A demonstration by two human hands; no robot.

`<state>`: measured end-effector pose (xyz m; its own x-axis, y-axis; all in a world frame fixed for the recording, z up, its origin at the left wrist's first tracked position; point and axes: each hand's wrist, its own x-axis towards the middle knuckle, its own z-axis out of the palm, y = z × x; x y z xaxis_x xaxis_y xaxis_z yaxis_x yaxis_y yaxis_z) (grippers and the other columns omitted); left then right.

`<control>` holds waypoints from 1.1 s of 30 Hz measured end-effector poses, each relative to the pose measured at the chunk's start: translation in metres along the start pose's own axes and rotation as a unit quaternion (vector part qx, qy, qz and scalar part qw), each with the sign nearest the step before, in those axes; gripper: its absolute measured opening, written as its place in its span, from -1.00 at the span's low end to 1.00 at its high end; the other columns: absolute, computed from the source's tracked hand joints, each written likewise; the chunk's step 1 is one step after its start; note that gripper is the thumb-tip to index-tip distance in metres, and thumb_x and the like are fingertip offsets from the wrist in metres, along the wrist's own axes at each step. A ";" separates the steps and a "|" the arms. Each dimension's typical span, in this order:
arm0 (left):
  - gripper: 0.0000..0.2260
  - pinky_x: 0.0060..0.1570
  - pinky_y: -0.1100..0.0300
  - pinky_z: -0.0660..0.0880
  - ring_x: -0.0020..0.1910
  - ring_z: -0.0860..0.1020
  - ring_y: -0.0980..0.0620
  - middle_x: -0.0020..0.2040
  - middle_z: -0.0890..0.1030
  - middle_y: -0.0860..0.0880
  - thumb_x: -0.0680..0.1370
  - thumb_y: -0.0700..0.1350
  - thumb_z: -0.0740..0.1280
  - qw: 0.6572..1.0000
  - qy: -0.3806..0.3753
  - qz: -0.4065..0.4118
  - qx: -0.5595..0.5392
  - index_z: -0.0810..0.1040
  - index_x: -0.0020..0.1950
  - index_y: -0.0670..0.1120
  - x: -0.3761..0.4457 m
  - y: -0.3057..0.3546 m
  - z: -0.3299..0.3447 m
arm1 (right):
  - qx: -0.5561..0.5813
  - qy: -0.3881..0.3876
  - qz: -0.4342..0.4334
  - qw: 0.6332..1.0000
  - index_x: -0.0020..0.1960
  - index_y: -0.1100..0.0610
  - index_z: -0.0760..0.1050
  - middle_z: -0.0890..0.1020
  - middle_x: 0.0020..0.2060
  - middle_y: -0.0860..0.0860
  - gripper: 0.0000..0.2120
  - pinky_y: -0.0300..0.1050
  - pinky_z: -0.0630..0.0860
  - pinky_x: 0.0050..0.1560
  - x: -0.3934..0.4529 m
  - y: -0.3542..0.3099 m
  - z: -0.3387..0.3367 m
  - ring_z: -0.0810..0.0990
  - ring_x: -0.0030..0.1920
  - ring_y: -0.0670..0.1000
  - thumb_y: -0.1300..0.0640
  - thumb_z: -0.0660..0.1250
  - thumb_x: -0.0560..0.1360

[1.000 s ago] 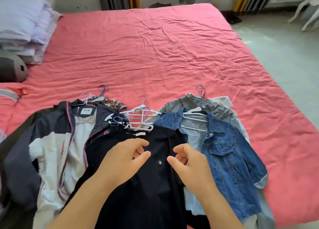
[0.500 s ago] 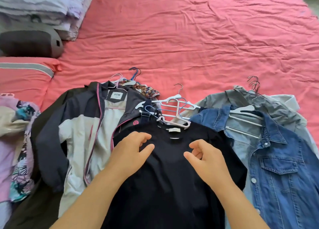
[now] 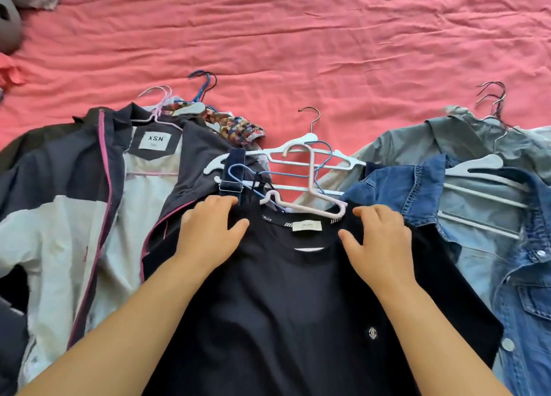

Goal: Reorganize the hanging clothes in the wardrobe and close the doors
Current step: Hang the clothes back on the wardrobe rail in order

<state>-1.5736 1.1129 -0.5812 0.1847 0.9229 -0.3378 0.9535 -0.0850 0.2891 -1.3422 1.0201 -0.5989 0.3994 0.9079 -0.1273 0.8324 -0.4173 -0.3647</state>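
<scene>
A dark navy T-shirt (image 3: 298, 300) lies front-up on the bed, on a pale pink hanger (image 3: 301, 206) at its collar. My left hand (image 3: 213, 231) rests flat on its left shoulder, fingers spread. My right hand (image 3: 380, 237) rests on its right shoulder, fingers apart; neither hand grips anything. Left of it lies a navy and white jacket (image 3: 89, 210) with a label reading XSN. At the right lie a blue denim jacket (image 3: 512, 282) and a grey-green jacket (image 3: 423, 145), both on hangers. A cluster of white and blue hangers (image 3: 298, 163) lies above the T-shirt's collar.
All clothes lie on a bed with a creased pink sheet (image 3: 298, 37). A patterned garment (image 3: 238, 127) pokes out behind the navy and white jacket. A grey rounded object (image 3: 9, 26) sits at the top left edge. No wardrobe is in view.
The camera has tilted down and come closer to the clothes. Both hands moved forward from the T-shirt's chest to its shoulders and now lie flat beside the collar.
</scene>
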 end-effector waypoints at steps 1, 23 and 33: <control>-0.57 0.25 0.01 0.30 0.29 0.42 -0.05 0.29 0.48 -0.02 0.52 0.07 0.30 1.000 0.001 -0.004 0.004 0.40 0.36 -0.01 0.004 -0.002 0.004 | -0.009 0.009 -0.002 1.000 0.15 0.22 0.53 0.56 0.07 0.14 -0.61 0.12 0.37 0.06 0.004 0.003 0.006 0.46 0.10 0.23 0.10 0.46 0.39; -0.96 -0.18 0.10 0.37 -0.21 0.52 -0.01 -0.28 0.57 0.09 0.51 -0.04 0.35 0.978 0.111 0.091 -0.150 0.58 -0.07 0.02 -0.057 0.009 -0.087 | 0.122 0.024 -0.029 0.992 -0.04 0.10 0.55 0.59 -0.22 -0.03 -0.93 -0.04 0.39 -0.17 -0.029 -0.020 -0.104 0.53 -0.14 0.07 0.18 0.36 0.48; -0.87 -0.25 0.42 0.33 -0.15 0.52 0.25 -0.19 0.58 0.29 0.49 0.00 0.38 0.959 0.100 0.157 -0.212 0.50 -0.18 0.23 -0.175 -0.001 -0.176 | 0.194 0.064 -0.060 0.977 -0.08 -0.04 0.60 0.64 -0.20 -0.21 -0.82 -0.22 0.47 -0.11 -0.133 -0.066 -0.217 0.58 -0.14 -0.14 0.23 0.43 0.43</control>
<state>-1.6491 1.0173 -0.3645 0.3570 0.9341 -0.0079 0.6679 -0.2493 0.7012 -1.3669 0.9178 -0.3581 0.3744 0.9262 0.0453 0.6776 -0.2399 -0.6952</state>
